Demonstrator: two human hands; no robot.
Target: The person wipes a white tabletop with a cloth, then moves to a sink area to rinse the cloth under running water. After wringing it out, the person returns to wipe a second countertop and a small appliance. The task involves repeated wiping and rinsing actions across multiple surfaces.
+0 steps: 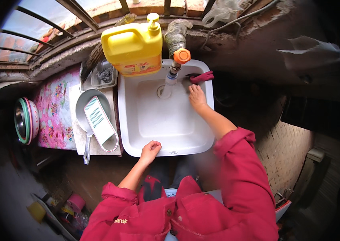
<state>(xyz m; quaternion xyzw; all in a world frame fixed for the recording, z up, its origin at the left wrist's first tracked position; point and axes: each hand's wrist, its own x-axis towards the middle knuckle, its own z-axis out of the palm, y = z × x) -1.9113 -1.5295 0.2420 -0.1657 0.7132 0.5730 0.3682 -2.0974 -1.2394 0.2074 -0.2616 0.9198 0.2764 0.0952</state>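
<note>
My right hand (197, 97) reaches into the white sink (165, 140) at its right inner wall, its fingers bent downward. Just beyond the fingertips, a dark red cloth (201, 77) lies over the sink's back right rim. Whether anything is under those fingers cannot be made out. At the front rim, my left hand (150, 152) rests with its fingers curled together, and nothing shows in it. The tap with an orange knob (182, 56) points its pale spout (170, 81) over the drain.
A yellow pump jug (133, 48) stands at the sink's back left. Left of the sink, a white grater (101, 123) lies across a pan (82, 111), its handle past the counter edge. Behind them sits a plastic tub (105, 73). Stacked basins (26, 120) lean far left.
</note>
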